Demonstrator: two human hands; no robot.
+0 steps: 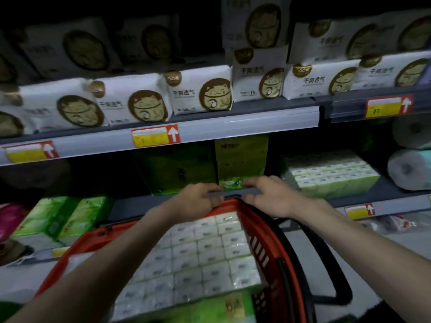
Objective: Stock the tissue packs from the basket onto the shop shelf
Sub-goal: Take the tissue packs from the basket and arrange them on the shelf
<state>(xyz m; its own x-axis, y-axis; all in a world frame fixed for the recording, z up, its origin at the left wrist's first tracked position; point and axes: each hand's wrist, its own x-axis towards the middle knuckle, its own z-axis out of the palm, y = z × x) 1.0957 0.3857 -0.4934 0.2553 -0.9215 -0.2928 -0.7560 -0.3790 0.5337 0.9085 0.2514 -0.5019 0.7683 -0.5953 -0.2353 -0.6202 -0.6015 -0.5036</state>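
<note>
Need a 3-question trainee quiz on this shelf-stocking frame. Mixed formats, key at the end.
1. True or false: the red basket is empty.
2. Where are the left hand and right hand?
A) up among the cat-print packs
B) at the front edge of the middle shelf, above the basket
C) down inside the basket
3. Fill in: the white packs on the upper shelf carry a round ___ picture.

Key:
1. False, it holds white tissue packs.
2. B.
3. Cat.
</note>
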